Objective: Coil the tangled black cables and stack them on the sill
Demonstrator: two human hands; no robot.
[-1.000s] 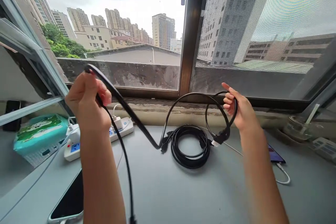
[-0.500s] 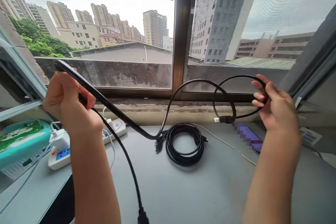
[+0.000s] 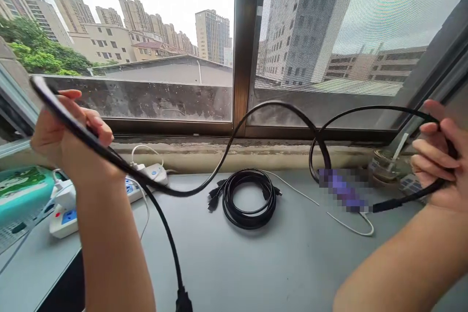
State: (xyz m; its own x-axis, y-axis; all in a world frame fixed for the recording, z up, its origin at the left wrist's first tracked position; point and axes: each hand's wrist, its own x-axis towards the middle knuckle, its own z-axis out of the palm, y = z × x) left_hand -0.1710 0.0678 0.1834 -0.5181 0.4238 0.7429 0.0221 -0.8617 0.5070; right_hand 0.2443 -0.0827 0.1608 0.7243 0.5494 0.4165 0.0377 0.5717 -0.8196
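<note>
A long black cable (image 3: pixel 234 136) stretches in the air between both hands above a grey desk (image 3: pixel 256 263). My left hand (image 3: pixel 66 131) is closed round the cable at the upper left, and the cable's free end hangs down from it to a plug (image 3: pixel 183 300) at the bottom edge. My right hand (image 3: pixel 438 161) at the far right is closed on a loop of the same cable, with the other plug end sticking out below it. A second black cable, coiled (image 3: pixel 246 197), lies flat on the desk under the stretched one.
A white power strip (image 3: pixel 73 204) with chargers sits at the left beside a teal packet (image 3: pixel 18 195). A phone (image 3: pixel 343 190) with a white lead lies right of the coil. The window frame (image 3: pixel 243 48) and sill run along the back.
Both hands have moved apart, left hand further left, right hand further right, drawing the cable out and widening the loop. The view has shifted right.
</note>
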